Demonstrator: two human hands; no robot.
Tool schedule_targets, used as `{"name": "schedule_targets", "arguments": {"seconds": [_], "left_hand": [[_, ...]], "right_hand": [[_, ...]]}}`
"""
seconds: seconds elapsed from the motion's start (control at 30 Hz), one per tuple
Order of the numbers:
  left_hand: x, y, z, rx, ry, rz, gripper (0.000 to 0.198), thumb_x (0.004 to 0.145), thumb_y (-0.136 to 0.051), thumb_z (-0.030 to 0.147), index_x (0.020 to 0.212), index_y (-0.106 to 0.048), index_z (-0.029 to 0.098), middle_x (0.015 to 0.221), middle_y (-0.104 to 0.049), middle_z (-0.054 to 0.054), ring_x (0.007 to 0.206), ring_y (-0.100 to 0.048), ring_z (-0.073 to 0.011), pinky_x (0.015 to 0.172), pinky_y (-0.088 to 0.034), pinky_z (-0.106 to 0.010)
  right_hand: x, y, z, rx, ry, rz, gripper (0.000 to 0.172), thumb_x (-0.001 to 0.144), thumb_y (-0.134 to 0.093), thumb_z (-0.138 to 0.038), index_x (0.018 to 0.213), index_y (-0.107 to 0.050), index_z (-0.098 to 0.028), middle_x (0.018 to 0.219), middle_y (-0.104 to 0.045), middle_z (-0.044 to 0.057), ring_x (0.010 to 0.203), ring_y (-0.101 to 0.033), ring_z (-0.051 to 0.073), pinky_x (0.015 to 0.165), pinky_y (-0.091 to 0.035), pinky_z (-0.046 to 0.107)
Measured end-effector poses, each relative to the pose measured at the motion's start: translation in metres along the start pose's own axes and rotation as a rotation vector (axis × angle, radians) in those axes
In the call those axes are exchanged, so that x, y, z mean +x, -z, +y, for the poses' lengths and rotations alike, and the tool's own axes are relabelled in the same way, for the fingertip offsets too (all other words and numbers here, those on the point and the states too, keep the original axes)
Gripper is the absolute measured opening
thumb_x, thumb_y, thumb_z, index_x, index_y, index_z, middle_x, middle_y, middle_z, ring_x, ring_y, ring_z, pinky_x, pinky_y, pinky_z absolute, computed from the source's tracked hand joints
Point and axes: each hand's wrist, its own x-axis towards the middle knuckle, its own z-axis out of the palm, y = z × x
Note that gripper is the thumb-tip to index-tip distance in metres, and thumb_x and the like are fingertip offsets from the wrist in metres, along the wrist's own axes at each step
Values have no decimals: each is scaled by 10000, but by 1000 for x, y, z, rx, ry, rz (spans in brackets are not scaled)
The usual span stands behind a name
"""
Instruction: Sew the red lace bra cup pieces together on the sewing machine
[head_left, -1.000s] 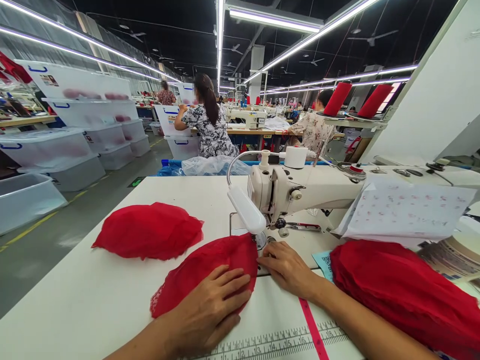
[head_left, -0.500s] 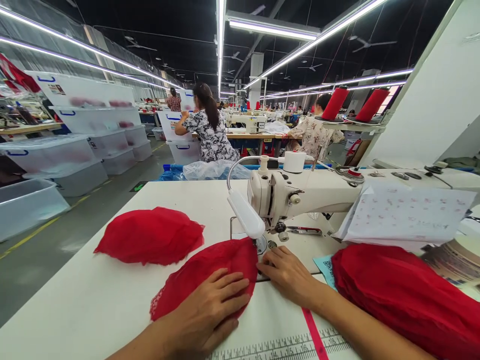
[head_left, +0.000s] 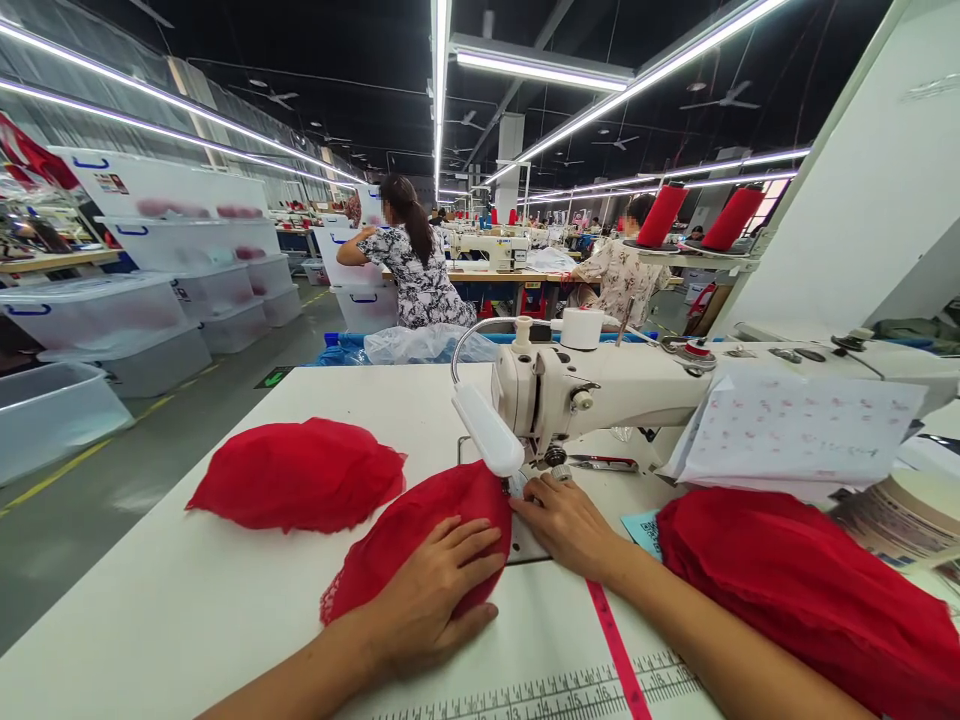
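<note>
A cup-shaped piece of red fabric [head_left: 409, 535] lies on the white table with its far tip under the needle area of a sewing machine [head_left: 600, 390]. My left hand [head_left: 442, 590] rests flat on this piece, fingers stretched out and slightly apart. At the piece's right edge, close to the needle, my right hand [head_left: 559, 515] has its fingers bent and pinched on the fabric's edge. The lamp [head_left: 489, 430] of the machine hides the needle itself. Another red fabric piece [head_left: 296, 475] lies apart to the left.
A stack of red fabric pieces [head_left: 795, 590] lies at the right beside a blue paper tag [head_left: 641, 530]. Thread snips [head_left: 604, 463] rest under the machine arm. A printed ruler [head_left: 555, 697] runs along the near edge. Co-workers sit beyond; plastic bins [head_left: 112, 310] stand left.
The red fabric piece has moved forward and turned slightly at the needle, its lace-like near end shifting right and up. Both hands have moved a little forward with it.
</note>
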Motion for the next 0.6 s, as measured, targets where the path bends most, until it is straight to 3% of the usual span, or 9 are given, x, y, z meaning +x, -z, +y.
{"name": "schedule_targets", "arguments": {"seconds": [0.37, 0.6], "left_hand": [[19, -8, 1, 94, 129, 38, 345, 844, -452, 250, 1155, -547, 133, 1252, -522, -127, 1177, -441, -294, 958, -368, -521], [33, -17, 5, 137, 291, 97, 377, 818, -487, 249, 1163, -551, 111, 1251, -517, -149, 1190, -421, -319, 962, -359, -533]], "right_hand": [[-5, 0, 1, 88, -35, 158, 230, 864, -374, -98, 944, -582, -152, 821, -579, 79, 708, -501, 177, 655, -328, 299], [-6, 1, 1, 122, -29, 196, 244, 870, -356, -99, 935, -586, -151, 794, -572, 75, 687, -492, 170, 659, -341, 292]]}}
